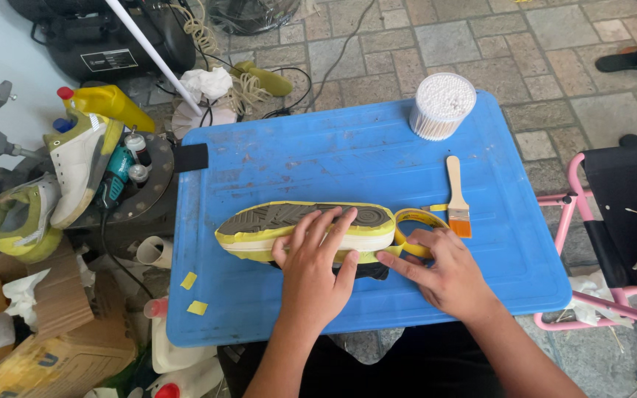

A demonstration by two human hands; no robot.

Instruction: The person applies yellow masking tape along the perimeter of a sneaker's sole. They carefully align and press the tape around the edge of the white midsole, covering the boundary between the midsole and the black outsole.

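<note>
A shoe (274, 225) lies sole-up on its side on the blue plastic table (333, 155), its white midsole edged with yellow masking tape. My left hand (315, 269) presses flat on the shoe's side, fingers spread over the sole edge. My right hand (440, 273) rests beside the heel, its index finger pressing yellow tape against the midsole. A roll of yellow tape (418, 221) sits just behind my right hand, its strip running to the heel.
A small brush (457, 195) with orange bristles lies right of the tape roll. A round tub of cotton swabs (442, 105) stands at the table's far edge. Shoes (75, 166), bottles and a drill crowd the left; a pink folding chair (613, 221) is at right.
</note>
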